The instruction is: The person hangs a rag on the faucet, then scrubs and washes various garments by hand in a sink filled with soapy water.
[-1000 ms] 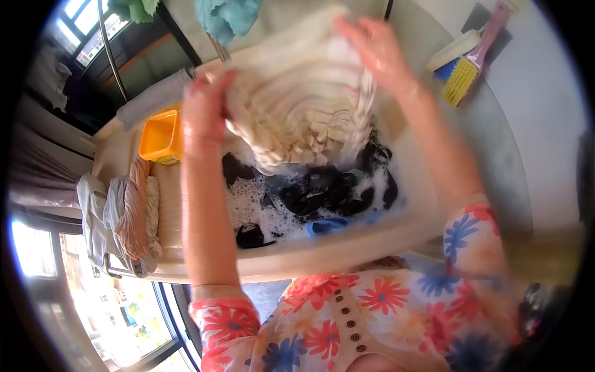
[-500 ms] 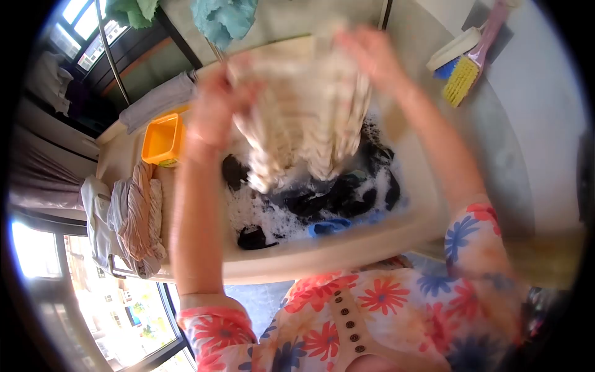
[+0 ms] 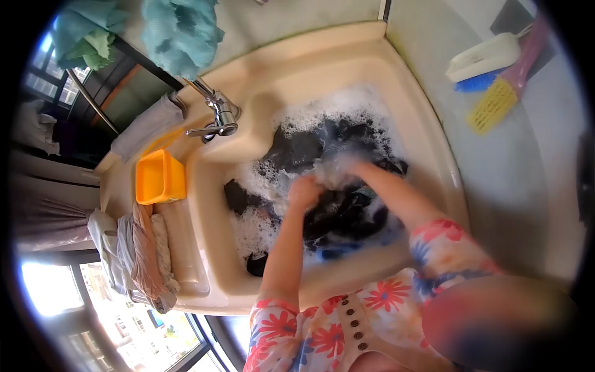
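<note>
Both of my hands are down in the soapy water of a beige sink [image 3: 427,111]. My left hand [image 3: 305,191] is closed at the edge of a bunched whitish cloth [image 3: 331,173], which lies partly in the suds. My right hand [image 3: 356,163] is on the other side of that cloth, its fingers blurred and partly hidden by water and fabric. Dark wet clothes [image 3: 334,217] surround the hands, and a blue piece [image 3: 339,250] floats near the front wall of the basin.
An orange container [image 3: 161,178] and twisted light clothes [image 3: 146,251] sit on the left ledge. A chrome faucet [image 3: 222,115] stands behind them, below hanging teal cloths [image 3: 181,34]. A yellow-bristled brush [image 3: 496,105] and a white-backed brush [image 3: 484,57] are at the upper right.
The whitish cloth, earlier held up and spread between my hands, has come down into the water and is bunched. Both hands have moved down with it. The view has shifted, showing the faucet.
</note>
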